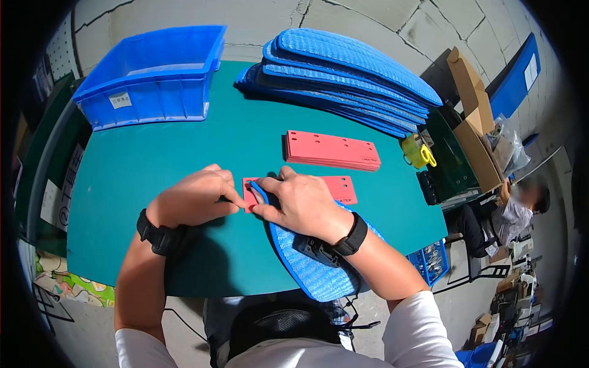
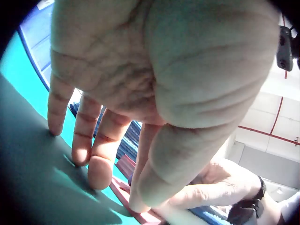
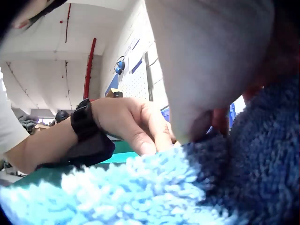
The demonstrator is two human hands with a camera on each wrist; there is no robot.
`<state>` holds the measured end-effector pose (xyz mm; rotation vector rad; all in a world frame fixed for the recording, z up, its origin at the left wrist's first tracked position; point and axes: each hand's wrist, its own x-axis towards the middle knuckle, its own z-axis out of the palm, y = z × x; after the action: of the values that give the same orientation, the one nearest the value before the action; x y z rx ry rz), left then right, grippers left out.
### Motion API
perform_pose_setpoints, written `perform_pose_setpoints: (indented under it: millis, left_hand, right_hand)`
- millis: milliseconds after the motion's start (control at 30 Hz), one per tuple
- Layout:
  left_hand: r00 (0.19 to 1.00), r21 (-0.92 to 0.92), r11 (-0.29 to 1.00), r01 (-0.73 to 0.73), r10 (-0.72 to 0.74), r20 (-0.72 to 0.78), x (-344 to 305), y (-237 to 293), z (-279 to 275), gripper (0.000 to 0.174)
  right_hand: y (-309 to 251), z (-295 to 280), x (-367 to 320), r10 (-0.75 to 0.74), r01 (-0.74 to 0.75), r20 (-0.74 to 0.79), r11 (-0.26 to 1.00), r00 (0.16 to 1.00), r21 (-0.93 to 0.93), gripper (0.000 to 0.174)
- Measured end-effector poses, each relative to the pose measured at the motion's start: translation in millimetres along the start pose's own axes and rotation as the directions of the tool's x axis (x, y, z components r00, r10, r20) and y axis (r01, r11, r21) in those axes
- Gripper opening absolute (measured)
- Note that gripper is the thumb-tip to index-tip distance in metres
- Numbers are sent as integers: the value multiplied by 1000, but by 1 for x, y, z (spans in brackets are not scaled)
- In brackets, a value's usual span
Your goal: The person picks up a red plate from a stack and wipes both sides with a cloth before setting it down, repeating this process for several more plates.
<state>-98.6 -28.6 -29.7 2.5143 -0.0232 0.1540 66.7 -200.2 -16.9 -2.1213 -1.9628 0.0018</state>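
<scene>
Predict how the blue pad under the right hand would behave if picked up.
The blue pad would probably bend rather than stay rigid: its end curves up beside the right hand. It may feel light for its size, as its edges look thin. Its fuzzy pile would likely make it less slippery.

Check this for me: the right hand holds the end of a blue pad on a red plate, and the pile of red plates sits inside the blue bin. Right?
Not quite: the pile of red plates lies on the green table, not in the blue bin, as the head view shows. The right hand does hold the blue pad.
</scene>
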Motion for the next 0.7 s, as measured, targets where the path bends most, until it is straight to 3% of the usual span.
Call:
perform_pose_setpoints:
  millis: [133, 200, 300, 333, 400, 433, 533, 700]
  left_hand:
    - [999, -5, 999, 36, -36, 25, 0, 3, -2, 18]
    - [997, -7, 997, 72, -72, 24, -2, 3, -2, 19]
    - [996, -15, 997, 77, -77, 35, -1, 2, -1, 20]
    - [995, -18, 996, 92, -92, 33, 0, 2, 0, 20]
    - [994, -26, 993, 111, -110, 27, 0, 1, 2, 20]
    - [995, -25, 995, 102, -101, 20, 1, 0, 3, 20]
    - [996, -39, 995, 87, -86, 30, 4, 4, 2, 21]
    - [992, -33, 992, 121, -120, 28, 3, 8, 0, 20]
  right_hand:
    - [9, -7, -7, 106, -104, -14, 989, 994, 109, 29]
    - [23, -14, -19, 166, -165, -36, 985, 985, 50, 25]
    - [72, -22, -50, 264, -261, -55, 964, 963, 60, 23]
    - [91, -19, -62, 262, -249, -141, 963, 955, 106, 23]
    - [90, -39, -68, 468, -462, -102, 883, 878, 77, 26]
    - [96, -40, -70, 484, -480, -126, 875, 866, 65, 25]
    - [91, -45, -62, 367, -358, -199, 930, 909, 80, 23]
    - [37, -23, -7, 102, -100, -161, 995, 982, 16, 16]
